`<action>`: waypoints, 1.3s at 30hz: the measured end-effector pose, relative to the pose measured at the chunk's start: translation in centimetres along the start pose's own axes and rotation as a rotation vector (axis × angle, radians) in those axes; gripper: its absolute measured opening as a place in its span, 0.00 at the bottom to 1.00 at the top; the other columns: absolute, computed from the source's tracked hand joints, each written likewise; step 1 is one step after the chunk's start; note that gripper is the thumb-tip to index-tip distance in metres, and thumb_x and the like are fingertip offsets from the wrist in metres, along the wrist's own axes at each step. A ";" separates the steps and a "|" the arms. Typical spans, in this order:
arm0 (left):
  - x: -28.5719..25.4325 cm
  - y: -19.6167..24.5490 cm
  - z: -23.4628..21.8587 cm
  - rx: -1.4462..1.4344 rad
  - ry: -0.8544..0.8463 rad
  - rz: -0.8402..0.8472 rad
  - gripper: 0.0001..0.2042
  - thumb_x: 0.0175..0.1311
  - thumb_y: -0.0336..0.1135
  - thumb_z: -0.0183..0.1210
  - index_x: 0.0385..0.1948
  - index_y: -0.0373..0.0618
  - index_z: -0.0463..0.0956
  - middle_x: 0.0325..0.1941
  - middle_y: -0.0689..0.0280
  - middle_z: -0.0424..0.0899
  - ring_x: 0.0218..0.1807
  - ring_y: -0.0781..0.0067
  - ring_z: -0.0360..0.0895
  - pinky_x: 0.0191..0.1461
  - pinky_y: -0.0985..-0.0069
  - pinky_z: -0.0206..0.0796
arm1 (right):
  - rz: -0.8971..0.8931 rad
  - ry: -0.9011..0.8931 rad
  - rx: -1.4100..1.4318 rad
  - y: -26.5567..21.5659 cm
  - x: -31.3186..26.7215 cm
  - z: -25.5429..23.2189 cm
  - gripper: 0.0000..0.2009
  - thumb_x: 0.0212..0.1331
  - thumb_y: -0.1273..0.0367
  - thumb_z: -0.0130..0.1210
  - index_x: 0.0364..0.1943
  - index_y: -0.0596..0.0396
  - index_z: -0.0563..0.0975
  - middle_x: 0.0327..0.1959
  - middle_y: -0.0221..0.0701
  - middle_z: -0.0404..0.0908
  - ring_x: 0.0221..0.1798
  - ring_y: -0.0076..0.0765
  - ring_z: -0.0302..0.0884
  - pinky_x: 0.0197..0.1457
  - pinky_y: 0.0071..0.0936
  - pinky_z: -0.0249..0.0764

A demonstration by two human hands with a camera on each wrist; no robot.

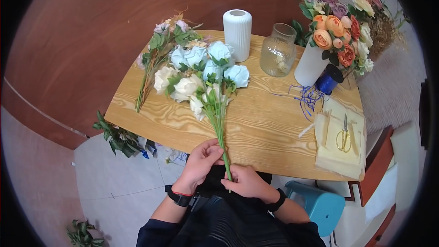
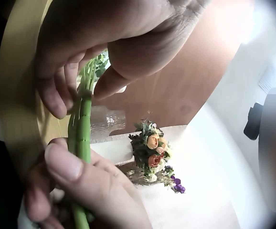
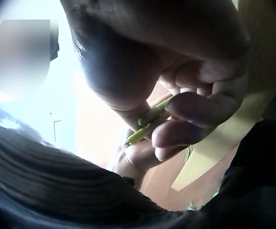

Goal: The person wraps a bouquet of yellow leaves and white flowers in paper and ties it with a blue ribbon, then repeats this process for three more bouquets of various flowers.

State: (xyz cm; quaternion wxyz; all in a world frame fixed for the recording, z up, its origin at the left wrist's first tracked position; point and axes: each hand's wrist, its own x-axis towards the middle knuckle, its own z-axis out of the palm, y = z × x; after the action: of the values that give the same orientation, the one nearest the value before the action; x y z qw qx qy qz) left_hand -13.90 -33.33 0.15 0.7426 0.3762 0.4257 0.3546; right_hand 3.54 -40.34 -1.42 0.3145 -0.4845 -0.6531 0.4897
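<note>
A bunch of artificial flowers, with pale blue roses point(image 1: 238, 75) and white blooms point(image 1: 187, 87), lies across the wooden table point(image 1: 270, 123), its green stems point(image 1: 219, 128) running over the front edge toward me. My left hand point(image 1: 201, 161) pinches the stems between thumb and fingers near that edge. Lower down, my right hand point(image 1: 247, 181) grips the stems close to their ends. Cut stem ends point(image 3: 140, 131) poke out between the right thumb and fingers in the right wrist view. The left wrist view shows the stems point(image 2: 83, 126) gathered side by side between both hands.
Behind the bunch stand a ribbed white vase point(image 1: 238, 36) and a glass vase point(image 1: 278, 52). Right of them are a filled white vase point(image 1: 308, 66) and a blue ribbon spool point(image 1: 329, 80). Scissors point(image 1: 344, 137) lie on wrapping sheets point(image 1: 324, 158). More flowers point(image 1: 146, 73) lie left.
</note>
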 end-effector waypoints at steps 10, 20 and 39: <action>-0.8 2.2 -0.1 0.143 -0.149 0.139 0.16 0.66 0.23 0.58 0.55 0.34 0.71 0.44 0.65 0.81 0.45 0.77 0.80 0.51 0.78 0.73 | -0.018 -0.043 -0.002 -1.4 -0.4 -0.1 0.13 0.57 0.63 0.62 0.28 0.55 0.72 0.17 0.31 0.76 0.20 0.35 0.76 0.25 0.29 0.70; -1.3 7.7 -1.8 0.044 -0.225 0.262 0.18 0.67 0.16 0.46 0.59 0.34 0.62 0.51 0.56 0.79 0.54 0.63 0.80 0.59 0.70 0.74 | -0.181 0.066 -0.221 -3.8 4.5 0.4 0.18 0.57 0.54 0.63 0.26 0.53 0.72 0.16 0.32 0.74 0.18 0.39 0.75 0.23 0.33 0.70; 0.6 17.0 -12.2 0.571 0.476 0.664 0.19 0.69 0.23 0.48 0.61 0.38 0.64 0.34 0.68 0.74 0.25 0.84 0.64 0.27 0.86 0.55 | -0.181 0.164 -0.228 -2.2 9.1 -0.2 0.13 0.57 0.58 0.63 0.25 0.49 0.75 0.17 0.28 0.75 0.20 0.34 0.75 0.22 0.30 0.68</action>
State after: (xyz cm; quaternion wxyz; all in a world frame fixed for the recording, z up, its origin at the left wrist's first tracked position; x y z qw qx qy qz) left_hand -28.17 -21.73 10.26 0.3392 0.5884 0.5207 0.5173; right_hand -0.06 -31.83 0.16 0.3528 -0.4947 -0.7174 0.3410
